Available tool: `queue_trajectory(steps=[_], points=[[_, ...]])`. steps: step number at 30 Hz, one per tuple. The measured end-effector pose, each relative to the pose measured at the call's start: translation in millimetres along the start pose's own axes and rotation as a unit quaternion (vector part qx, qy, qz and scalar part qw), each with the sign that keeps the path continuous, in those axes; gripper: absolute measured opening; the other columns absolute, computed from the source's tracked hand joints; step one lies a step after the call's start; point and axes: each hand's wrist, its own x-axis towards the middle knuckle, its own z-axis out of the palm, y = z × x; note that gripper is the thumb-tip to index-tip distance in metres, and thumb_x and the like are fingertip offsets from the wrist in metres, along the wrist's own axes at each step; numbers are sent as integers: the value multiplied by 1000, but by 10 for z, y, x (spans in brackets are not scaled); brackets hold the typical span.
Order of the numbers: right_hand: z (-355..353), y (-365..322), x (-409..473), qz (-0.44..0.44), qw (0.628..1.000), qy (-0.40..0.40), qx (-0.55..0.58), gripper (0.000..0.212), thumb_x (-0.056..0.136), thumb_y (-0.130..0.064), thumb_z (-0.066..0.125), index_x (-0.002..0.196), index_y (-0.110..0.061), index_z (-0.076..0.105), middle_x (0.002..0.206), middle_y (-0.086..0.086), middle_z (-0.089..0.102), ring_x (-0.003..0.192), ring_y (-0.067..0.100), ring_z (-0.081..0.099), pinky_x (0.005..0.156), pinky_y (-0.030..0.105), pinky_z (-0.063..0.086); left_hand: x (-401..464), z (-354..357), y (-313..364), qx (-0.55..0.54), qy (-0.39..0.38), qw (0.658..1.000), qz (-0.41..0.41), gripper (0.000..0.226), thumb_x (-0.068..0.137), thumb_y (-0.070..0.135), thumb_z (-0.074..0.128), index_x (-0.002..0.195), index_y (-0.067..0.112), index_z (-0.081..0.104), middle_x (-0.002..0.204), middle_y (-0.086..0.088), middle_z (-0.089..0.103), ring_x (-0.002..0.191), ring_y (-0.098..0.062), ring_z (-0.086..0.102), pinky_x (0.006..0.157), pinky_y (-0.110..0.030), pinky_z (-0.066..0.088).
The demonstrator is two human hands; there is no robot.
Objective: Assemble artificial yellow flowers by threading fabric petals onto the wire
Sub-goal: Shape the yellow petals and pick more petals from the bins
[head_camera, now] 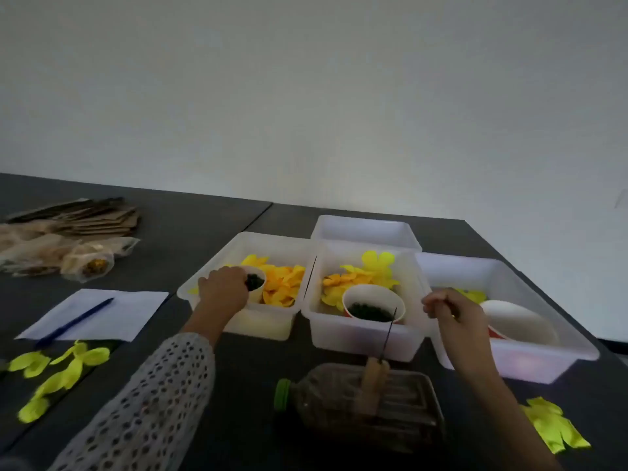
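The left hand's grip (222, 288) reaches curled into the small cup (255, 287); what it holds is hidden. Right hand (453, 312) pinches something thin. The wire (389, 331) stands upright between them, nearer the right; petals (283, 283) lie beside the cup.

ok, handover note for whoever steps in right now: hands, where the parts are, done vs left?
Left hand: fingers in the small cup of dark pieces in the left bin; whether it has pinched one cannot be told.
Right hand: curled, seems to pinch something thin, too blurred to name.
Parts: orange-yellow petals in the left bin; yellow petals and a red cup of dark pieces in the middle bin.
A thin wire stands upright near the bottle.
Done: no petal visibly on that wire.
Left: threading.
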Motion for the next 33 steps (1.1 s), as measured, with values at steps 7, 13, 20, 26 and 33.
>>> queue_trajectory(steps=[7,13,20,26,33], points=[[339,96,32,-10,997,-69,37,33,91,8,49,74,-15,66,72,-1,66,73,9,62,64,10,46,399,202,60,50,-61,997,15,28,98,23,47,123,22,61,119,-2,61,111,-23,57,99,-43,40],[440,188,-49,-10,996,-84,2,37,91,6,51,73,-23,65,76,-8,67,82,10,62,72,18,47,451,195,-11,-2,-69,997,22,27,97,30,54,118,19,66,111,-5,63,99,-24,61,84,-38,51],[387,139,-11,-1,998,-51,49,33,91,8,49,75,-15,66,73,2,67,71,9,62,70,15,49,435,130,155,-90,131,978,132,18,100,27,46,109,25,62,109,-1,58,102,-22,56,81,-38,49],[416,95,-66,-7,1000,-26,16,32,90,9,50,73,-14,65,70,2,67,72,7,62,65,16,47,748,232,494,63,8,983,172,50,96,10,40,144,26,40,138,-4,48,126,-24,45,104,-43,37],[328,230,-1,-22,1000,-14,-12,39,85,19,53,71,-15,66,68,-13,71,71,-3,65,64,1,44,1114,418,632,11,-68,989,133,54,98,4,37,146,29,42,148,-5,45,133,-23,45,110,-40,36]])
